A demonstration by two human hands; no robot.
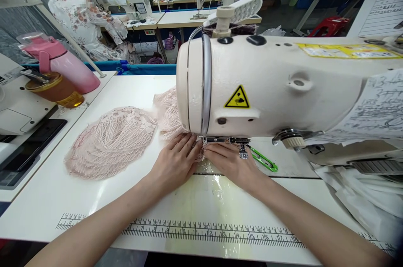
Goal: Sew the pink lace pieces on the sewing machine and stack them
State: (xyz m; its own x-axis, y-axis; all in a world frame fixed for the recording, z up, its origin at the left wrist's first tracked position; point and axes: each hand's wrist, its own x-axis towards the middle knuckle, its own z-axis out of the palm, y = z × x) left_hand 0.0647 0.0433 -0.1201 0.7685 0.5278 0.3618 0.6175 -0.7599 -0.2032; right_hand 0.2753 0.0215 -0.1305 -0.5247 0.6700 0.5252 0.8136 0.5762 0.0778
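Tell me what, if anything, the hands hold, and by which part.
Pink lace, pressed down at its near end by the left hand and right hand; any pinch is hidden.

A lace stack point(110, 143) lies on the table point(132, 90), left of the sewing machine point(267, 82); a bottle point(74, 67) stands far left.

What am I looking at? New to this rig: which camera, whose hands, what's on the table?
No robot: these are a person's bare hands. The one picture comes from a head-worn camera looking forward and down. The big pale body is a sewing machine on a white table. The left hand and right hand rest on pink lace at the needle area; neither clearly grips it. Left of them lies a rounded lace piece or pile; by the right hand, a green tool, perhaps thread snips. A ruler scale runs along the front.
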